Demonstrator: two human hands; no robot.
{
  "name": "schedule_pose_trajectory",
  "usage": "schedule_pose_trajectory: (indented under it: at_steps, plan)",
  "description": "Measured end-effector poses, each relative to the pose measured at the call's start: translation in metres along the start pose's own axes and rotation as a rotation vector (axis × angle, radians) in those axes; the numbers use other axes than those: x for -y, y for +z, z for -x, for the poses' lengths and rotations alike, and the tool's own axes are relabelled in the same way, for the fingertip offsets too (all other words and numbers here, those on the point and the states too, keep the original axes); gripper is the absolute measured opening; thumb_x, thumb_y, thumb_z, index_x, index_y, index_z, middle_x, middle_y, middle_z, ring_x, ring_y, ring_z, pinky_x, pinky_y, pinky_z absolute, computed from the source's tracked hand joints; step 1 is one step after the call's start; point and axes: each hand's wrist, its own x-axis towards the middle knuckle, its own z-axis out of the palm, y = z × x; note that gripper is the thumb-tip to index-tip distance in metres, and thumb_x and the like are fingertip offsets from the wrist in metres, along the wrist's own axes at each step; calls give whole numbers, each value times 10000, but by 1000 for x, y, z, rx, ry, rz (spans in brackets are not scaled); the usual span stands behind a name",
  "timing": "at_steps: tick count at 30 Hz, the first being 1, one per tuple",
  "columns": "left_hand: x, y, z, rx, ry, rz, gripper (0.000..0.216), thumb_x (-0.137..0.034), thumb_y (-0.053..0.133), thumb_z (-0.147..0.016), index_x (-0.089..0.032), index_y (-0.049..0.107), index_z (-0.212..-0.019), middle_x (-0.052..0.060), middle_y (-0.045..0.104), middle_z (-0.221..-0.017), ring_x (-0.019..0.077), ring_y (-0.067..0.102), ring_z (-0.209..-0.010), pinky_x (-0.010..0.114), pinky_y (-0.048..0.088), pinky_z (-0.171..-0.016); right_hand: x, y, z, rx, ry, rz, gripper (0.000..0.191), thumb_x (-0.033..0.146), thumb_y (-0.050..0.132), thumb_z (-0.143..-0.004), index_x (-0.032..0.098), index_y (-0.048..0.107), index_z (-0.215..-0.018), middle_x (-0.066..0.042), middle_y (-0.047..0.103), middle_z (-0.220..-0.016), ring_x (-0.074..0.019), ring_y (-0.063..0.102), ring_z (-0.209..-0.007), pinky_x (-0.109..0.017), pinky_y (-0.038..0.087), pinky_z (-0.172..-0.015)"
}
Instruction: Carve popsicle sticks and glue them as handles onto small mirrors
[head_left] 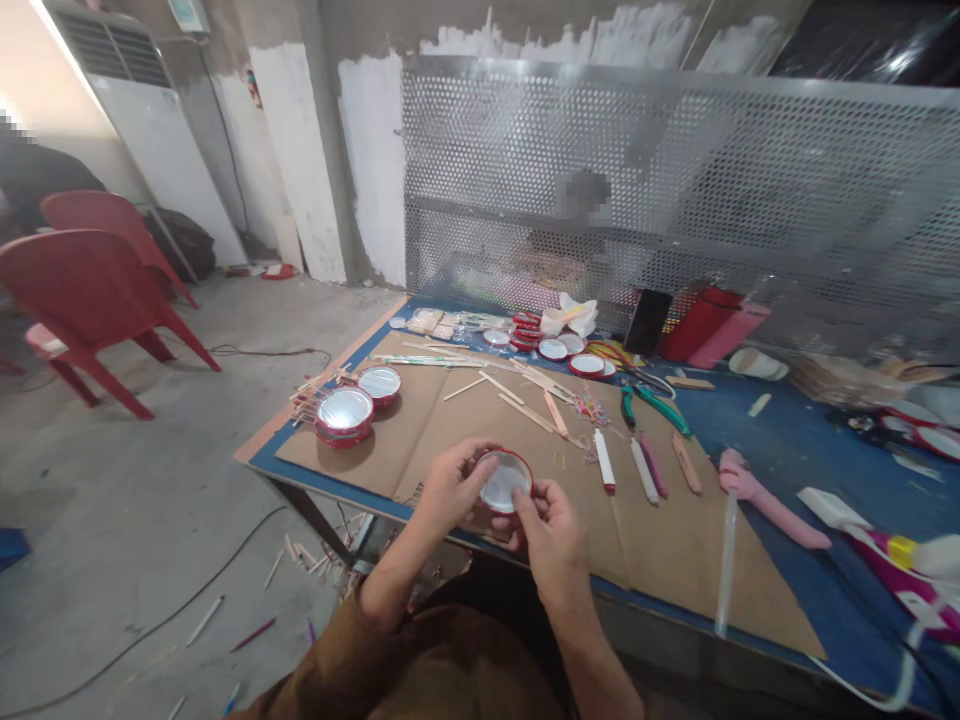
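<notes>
In the head view, the left hand (459, 480) and the right hand (556, 525) hold one round piece (504, 485) with a red rim and a pale, shiny face. It is near the front edge of the blue table (720, 415), close to the person's body, maybe so that it is easy to see. The left fingers are bent around its left side, with the thumb on the pale face. The right fingers are curled at the other side, and that thumb presses on the face too. Two hands probably keep it from slipping or turning. Under the work lies a big sheet of brown cardboard (442, 420), perhaps to keep the table clean. More red-rimmed rounds sit in a stack (343, 412) at the left corner, likely piled up to save room. Thin wooden sticks (517, 412), white tubes (604, 462) and green-handled pliers (661, 410) lie past the hands, where an arm could reach them. A pink glue gun (780, 508) lies off to the right, with a clear stick (726, 565) by it, maybe so it does not get bumped. A dark phone (649, 322) leans at the back, near a red roll (701, 322).
</notes>
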Motion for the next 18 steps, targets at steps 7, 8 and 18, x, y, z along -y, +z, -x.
schedule_pose_trajectory:
  at_steps: [7,8,18]
  plan:
    - [6,-1,-6,-27,-15,-129,269,-330,481,-807,-139,648,-897,28,653,-711,126,566,-628,203,425,-560,18,-33,-21,16,-129,506,364,514,460,-817,180,604,-797,-12,616,-572,-146,583,-496,-230,419,-486]
    - [6,-1,-6,-29,-10,-154,272,-329,474,-810,-139,646,-900,17,634,-672,121,550,-601,201,412,-547,21,-41,-28,-85,-215,690,307,449,460,-834,189,618,-797,-28,641,-638,-156,601,-571,-236,416,-531]
    - [7,4,-6,-27,29,-299,211,-270,475,-777,-146,629,-851,-10,583,-620,88,461,-513,194,350,-514,16,-50,-64,-205,-314,1449,207,195,405,-874,171,590,-784,-84,632,-832,-163,581,-702,-257,337,-568]
